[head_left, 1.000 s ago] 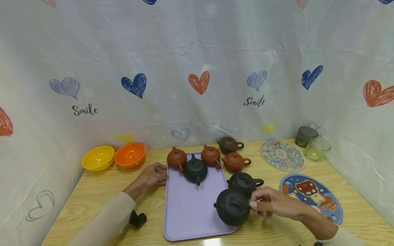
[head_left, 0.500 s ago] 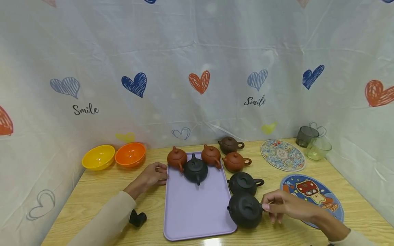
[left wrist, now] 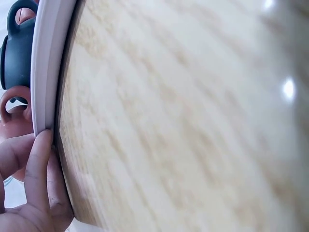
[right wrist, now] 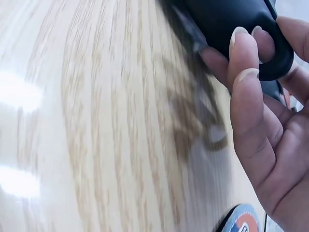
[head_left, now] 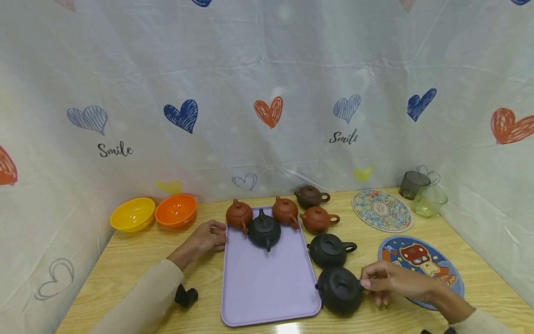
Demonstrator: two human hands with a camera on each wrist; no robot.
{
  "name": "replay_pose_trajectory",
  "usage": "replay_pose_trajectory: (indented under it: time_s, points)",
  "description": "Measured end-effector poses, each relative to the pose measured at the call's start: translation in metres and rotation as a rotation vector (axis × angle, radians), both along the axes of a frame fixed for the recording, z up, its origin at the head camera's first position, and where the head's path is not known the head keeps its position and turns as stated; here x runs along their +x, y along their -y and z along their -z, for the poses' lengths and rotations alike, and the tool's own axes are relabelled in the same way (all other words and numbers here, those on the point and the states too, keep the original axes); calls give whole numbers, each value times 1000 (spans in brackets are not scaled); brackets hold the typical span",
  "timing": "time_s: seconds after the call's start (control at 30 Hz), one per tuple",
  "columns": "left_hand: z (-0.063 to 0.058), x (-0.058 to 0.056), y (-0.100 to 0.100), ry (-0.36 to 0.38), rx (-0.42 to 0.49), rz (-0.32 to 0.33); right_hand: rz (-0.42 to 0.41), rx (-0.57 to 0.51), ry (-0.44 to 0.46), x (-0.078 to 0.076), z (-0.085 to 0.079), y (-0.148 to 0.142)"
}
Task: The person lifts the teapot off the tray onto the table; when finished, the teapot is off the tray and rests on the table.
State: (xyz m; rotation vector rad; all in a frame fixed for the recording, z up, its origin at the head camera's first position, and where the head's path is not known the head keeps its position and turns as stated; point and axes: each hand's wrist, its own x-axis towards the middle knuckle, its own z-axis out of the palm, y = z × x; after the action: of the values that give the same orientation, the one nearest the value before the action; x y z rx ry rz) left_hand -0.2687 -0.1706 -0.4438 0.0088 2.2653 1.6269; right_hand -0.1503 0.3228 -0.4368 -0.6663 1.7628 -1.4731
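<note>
My right hand [head_left: 385,280] grips the loop handle of a round black teapot [head_left: 340,290] just beyond the right edge of a lilac tray [head_left: 267,292]. In the right wrist view, fingertips [right wrist: 244,48] pass through and around the teapot's handle [right wrist: 282,63]. My left hand [head_left: 208,237] holds the tray's left rim [left wrist: 46,72] near its far end, thumb and fingers pinching it. Across the tray's far part stand a dark teapot [head_left: 264,231] and two reddish-brown teapots, one on the left [head_left: 239,215] and one on the right [head_left: 285,212].
Right of the tray stand another black teapot [head_left: 328,250], a reddish-brown teapot [head_left: 318,219] and a dark brown teapot [head_left: 309,197]. Two round mats [head_left: 382,210] and two cups [head_left: 414,184] lie farther right. Yellow [head_left: 132,215] and orange [head_left: 176,210] bowls stand at the back left.
My right hand has moved the round black teapot from over the tray's near right corner to the right and slightly nearer, past the tray's edge. My left hand has stayed on the rim.
</note>
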Motion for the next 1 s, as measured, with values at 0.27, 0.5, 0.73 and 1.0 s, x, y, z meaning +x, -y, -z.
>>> replay_pose_trajectory:
  time_s: [0.27, 0.5, 0.73, 1.0]
  points:
    - [1, 0, 0, 8, 3, -10, -18, 21, 16, -2, 2, -5]
    - [0, 1, -1, 6, 0, -10, 6, 91, 1, -1, -3, -4]
    - [1, 0, 0, 13, -10, -14, 18, 106, -67, 0, -7, -4]
    - [2, -1, 1, 17, -15, -16, 79, 165, -252, -5, -28, -7]
